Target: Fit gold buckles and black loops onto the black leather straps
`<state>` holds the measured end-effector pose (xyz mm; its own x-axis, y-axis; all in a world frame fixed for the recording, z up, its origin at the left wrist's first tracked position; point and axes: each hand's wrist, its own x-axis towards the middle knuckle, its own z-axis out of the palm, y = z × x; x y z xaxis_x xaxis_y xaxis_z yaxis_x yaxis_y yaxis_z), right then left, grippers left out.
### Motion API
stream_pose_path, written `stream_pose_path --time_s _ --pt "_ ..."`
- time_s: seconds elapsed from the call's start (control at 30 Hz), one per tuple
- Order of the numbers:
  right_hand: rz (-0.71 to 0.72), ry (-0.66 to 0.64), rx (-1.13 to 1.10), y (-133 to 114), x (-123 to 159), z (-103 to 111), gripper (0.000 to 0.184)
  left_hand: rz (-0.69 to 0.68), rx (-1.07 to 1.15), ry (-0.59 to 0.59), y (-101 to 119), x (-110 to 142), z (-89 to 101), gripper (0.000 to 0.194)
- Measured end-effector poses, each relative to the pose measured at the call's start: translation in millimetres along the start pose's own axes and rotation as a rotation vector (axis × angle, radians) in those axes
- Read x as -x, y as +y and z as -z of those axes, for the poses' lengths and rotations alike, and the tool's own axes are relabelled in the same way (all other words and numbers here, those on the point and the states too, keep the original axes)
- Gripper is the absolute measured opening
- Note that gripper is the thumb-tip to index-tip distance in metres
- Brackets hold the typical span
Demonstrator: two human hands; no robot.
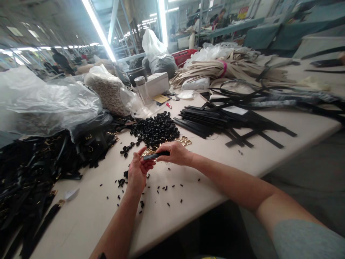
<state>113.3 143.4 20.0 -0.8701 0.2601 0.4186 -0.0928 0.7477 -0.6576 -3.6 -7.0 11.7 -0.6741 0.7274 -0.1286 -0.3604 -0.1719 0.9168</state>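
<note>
A short black strap piece (pixel 155 155) is held between my two hands over the table. My left hand (pixel 137 172) pinches its left end, with the thumb on top and the other fingers curled beneath. My right hand (pixel 176 153) grips the other end, its fingertips partly hidden. Just behind the hands lies a heap of small black loops (pixel 157 127). Gold buckles (pixel 184 141) lie beside that heap, partly covered by my right hand. Tiny black bits (pixel 165 187) are scattered on the pale tabletop (pixel 188 194) in front.
Black straps with gold buckles (pixel 35 172) pile up at left, beneath clear plastic (pixel 54 97). Flat black strips (pixel 205 120) lie to the right, with beige strips (pixel 205 70) behind. A clear bottle (pixel 142 90) stands near a white box (pixel 159 82). Other people work far back.
</note>
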Motion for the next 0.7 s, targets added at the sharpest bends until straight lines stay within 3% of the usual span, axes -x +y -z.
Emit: stream_pose_path --time_s 0.3,0.43,0.6,0.7 --pt "0.022 -0.002 0.058 -2.1 0.1 -0.7 0.013 -0.026 -0.038 -0.041 -0.9 1.6 -0.4 0.069" --pt "0.042 0.016 0.137 -4.7 0.9 -0.4 0.011 -0.071 -0.184 -0.069 -1.6 1.8 1.9 0.054" --pt "0.062 -0.017 0.258 -6.3 2.9 -3.6 0.013 -0.363 -0.537 -0.175 -3.5 3.7 1.6 0.018" --pt "0.071 -0.041 0.289 -4.3 3.1 -5.2 0.011 -0.471 -0.636 -0.176 -2.9 2.5 2.2 0.012"
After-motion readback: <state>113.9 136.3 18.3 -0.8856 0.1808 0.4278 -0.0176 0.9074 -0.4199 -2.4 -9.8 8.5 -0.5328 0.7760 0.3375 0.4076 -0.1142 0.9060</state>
